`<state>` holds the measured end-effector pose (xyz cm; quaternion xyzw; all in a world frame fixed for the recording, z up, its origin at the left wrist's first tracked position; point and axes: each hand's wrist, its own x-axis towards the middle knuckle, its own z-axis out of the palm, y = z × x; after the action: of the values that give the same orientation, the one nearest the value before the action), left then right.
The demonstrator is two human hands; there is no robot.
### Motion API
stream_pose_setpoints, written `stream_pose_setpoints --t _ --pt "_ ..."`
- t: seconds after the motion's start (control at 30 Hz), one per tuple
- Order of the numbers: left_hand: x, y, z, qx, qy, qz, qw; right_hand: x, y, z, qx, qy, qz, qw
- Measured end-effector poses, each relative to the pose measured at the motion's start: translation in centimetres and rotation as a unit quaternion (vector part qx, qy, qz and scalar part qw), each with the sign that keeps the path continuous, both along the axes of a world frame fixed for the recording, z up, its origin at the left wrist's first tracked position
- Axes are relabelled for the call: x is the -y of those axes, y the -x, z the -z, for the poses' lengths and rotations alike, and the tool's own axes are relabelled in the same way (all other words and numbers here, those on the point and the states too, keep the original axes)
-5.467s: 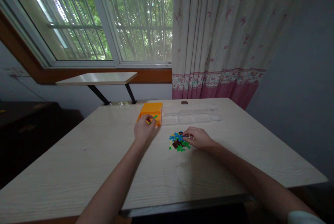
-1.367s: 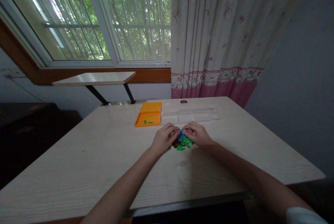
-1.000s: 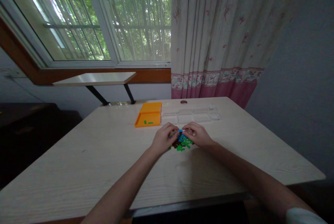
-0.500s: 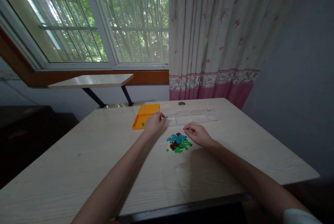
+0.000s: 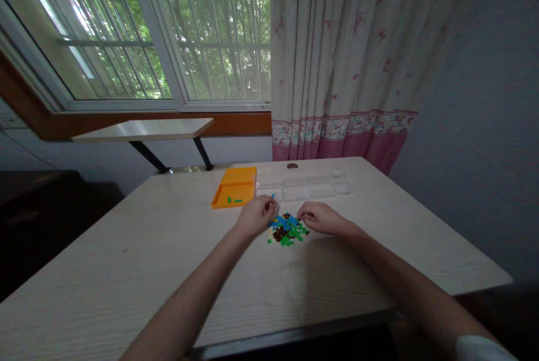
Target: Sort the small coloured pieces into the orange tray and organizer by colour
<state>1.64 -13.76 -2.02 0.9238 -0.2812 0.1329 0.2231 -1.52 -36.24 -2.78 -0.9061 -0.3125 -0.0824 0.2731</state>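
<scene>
A pile of small blue, green, brown and yellow pieces (image 5: 286,229) lies on the pale table (image 5: 168,271). My left hand (image 5: 256,216) is at the pile's upper left edge, its fingers pinched on a small blue piece (image 5: 273,196). Just right of the pile, my right hand (image 5: 322,218) has its fingers pressed together; whatever they hold is too small to make out. Behind my hands sits a clear plastic tray with compartments (image 5: 296,188). The open orange case (image 5: 233,186) stands to the left of it, with green pieces (image 5: 238,201) inside.
A small dark oval object (image 5: 292,166) lies near the table's back edge. At the back left a raised white shelf (image 5: 147,129) stands on black supports. Behind the table are a barred window and a patterned curtain (image 5: 337,58).
My left hand has moved back from the orange case and clear tray toward the pile, uncovering another green piece in the case. My right hand has shifted slightly toward me.
</scene>
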Motion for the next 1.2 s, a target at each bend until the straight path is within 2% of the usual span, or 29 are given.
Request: stream_pose_setpoints --t 0.13,0.27,0.5,0.8,1.2 --pt "0.1 1.5 0.2 -0.011 -0.047 0.082 0.995 0.7 -0.1 0.0 -0.028 0.02 -0.012 0.999" --pt "0.8 2.4 -0.1 0.028 -0.099 0.103 0.989 0.8 0.0 -0.1 -0.042 0.024 -0.035 0.998" --pt "1.2 2.8 -0.2 0.054 -0.134 0.113 0.983 0.6 0.0 0.2 -0.04 0.017 -0.046 0.998" --pt "0.6 2.6 -0.5 0.034 -0.126 0.106 0.986 0.3 0.0 0.3 -0.042 0.02 -0.04 0.998" --pt "0.8 2.6 -0.1 0.039 -0.136 0.114 0.983 -0.1 0.2 -0.1 -0.061 0.007 -0.021 0.998"
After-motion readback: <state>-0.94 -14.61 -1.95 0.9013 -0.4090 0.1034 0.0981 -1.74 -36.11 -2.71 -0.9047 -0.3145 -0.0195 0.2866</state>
